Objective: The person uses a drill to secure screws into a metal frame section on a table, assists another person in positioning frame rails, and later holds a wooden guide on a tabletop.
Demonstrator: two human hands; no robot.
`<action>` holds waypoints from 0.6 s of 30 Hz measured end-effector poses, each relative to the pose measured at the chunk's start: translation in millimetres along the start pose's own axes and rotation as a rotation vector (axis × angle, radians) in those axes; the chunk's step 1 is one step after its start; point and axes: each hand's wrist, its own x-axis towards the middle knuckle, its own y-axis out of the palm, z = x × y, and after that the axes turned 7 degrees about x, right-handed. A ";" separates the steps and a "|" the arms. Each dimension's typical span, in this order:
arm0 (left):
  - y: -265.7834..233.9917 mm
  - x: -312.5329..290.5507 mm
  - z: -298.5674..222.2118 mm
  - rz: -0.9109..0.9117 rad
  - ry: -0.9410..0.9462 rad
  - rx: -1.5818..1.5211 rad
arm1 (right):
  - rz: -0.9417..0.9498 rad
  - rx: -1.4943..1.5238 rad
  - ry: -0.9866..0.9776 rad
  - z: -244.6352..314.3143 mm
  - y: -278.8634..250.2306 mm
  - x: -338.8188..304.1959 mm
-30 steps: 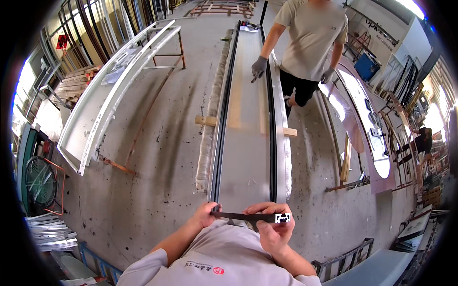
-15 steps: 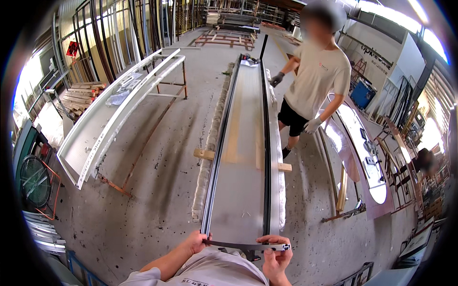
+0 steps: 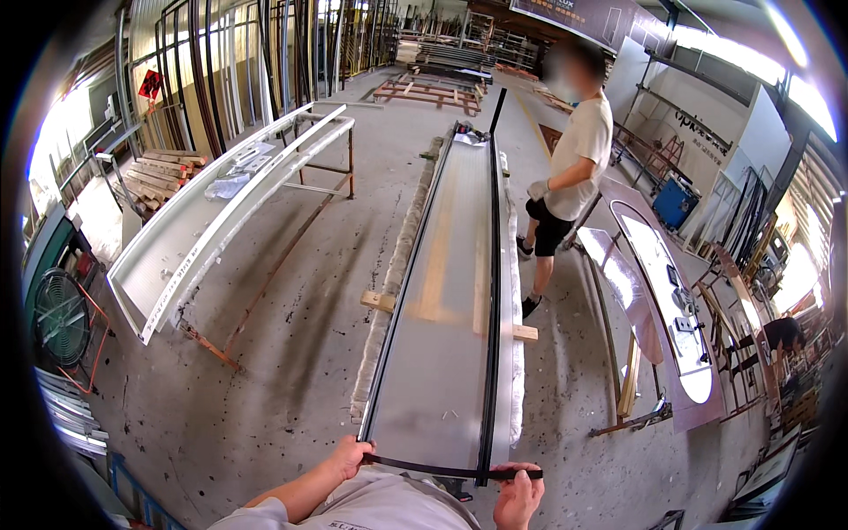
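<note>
A long translucent panel (image 3: 428, 389) lies lengthwise in front of me, with dark metal rails (image 3: 488, 380) along its two long sides. Across its near end runs a slim dark strip (image 3: 424, 466). My left hand (image 3: 350, 455) is closed around the strip's left end, beside the panel's near left corner. On the other side my right hand (image 3: 518, 497) pinches the strip between thumb and fingers; its right end sticks out past the right rail. A few tiny pale bits lie on the panel near me.
A person in a beige shirt (image 3: 579, 159) stands right of the panel. Wooden crosspieces (image 3: 378, 301) jut out under it. A white frame (image 3: 216, 225) on a rack is at left; glossy boards (image 3: 662, 300) lie at right. A fan (image 3: 64, 316) stands far left.
The strip's right end has turned from its pale face to its dark face in my right hand. The person in beige has turned sideways, drawing a hand back from the panel.
</note>
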 end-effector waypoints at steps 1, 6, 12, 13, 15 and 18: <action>2.2 -3.8 -3.8 -0.012 -0.007 0.009 | -0.026 0.033 0.021 -5.9 -3.2 1.8; 0.4 -8.9 -6.2 -0.067 -0.013 0.020 | -0.030 0.447 0.151 -48.4 -21.6 19.8; 5.9 -15.4 -17.3 -0.117 -0.021 0.065 | -0.141 0.493 0.399 -81.7 -48.8 33.1; 1.1 -13.2 -13.6 -0.110 -0.001 0.071 | -0.153 0.491 0.409 -80.6 -45.6 31.4; -10.1 -5.2 -3.3 -0.095 0.038 0.085 | -0.163 0.482 0.431 -81.1 -42.5 29.0; -9.1 -6.6 -4.3 -0.108 0.059 0.080 | -0.167 0.483 0.453 -84.2 -45.1 32.6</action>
